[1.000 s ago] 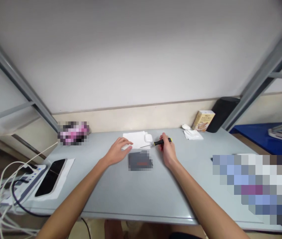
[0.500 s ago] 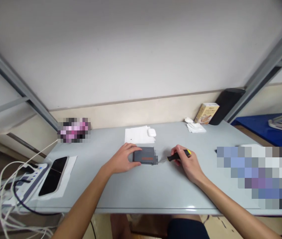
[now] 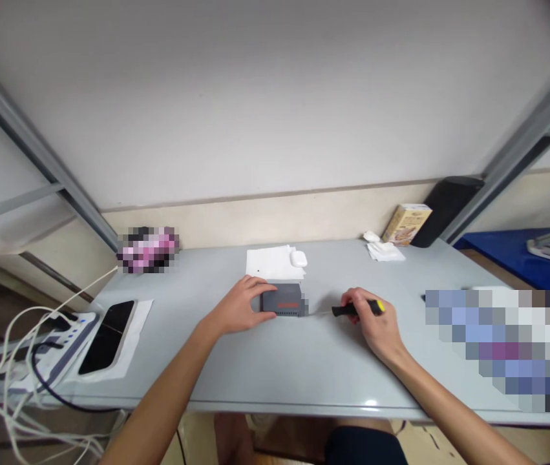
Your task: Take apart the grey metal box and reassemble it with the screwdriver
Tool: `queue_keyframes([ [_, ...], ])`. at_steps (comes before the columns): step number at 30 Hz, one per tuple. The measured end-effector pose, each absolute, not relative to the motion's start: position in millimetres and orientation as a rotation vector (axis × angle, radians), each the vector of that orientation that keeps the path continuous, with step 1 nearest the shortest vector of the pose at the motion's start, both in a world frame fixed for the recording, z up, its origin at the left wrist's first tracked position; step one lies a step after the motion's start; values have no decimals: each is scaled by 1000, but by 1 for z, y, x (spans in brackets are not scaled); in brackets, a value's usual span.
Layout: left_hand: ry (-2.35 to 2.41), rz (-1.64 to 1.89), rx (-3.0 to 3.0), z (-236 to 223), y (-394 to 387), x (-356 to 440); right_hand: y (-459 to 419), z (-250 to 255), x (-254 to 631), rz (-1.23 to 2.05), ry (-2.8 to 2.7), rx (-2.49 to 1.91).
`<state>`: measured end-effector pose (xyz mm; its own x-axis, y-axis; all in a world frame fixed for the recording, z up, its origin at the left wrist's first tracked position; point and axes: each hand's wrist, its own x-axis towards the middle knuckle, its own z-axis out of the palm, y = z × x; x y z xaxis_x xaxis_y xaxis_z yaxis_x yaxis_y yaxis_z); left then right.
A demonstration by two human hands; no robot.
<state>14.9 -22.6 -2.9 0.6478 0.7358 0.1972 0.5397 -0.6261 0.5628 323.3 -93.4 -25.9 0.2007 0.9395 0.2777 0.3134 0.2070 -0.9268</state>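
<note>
A dark grey box-shaped device (image 3: 282, 298) with reddish marking and a row of small slots lies on the desk. My left hand (image 3: 243, 307) grips its left end, thumb at the near edge and fingers at the far edge. In my right hand (image 3: 369, 323) is a screwdriver (image 3: 345, 310) with a black and yellow handle, held in a closed grip. Its thin shaft points left toward the device's right end. Pixelation covers part of that end, so I cannot tell whether the tip touches it.
White paper (image 3: 269, 261) and a white earbud case (image 3: 298, 259) lie behind the device. A phone (image 3: 107, 337) and a power strip (image 3: 56, 352) with cables are at left. Tissues (image 3: 384, 250), a yellow box (image 3: 407, 224) and a black cylinder (image 3: 446, 210) stand back right. Pixelated items cover the right side.
My right hand has shifted slightly right and down with the screwdriver, whose shaft now lies more level. My left hand keeps its grip on the device. The view has shifted a little.
</note>
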Motion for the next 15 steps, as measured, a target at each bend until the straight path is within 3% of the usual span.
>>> queue_keyframes([
  [15,1027,556,2436,-5,-23,13,-93,-23,321,695,-1355,-1377],
])
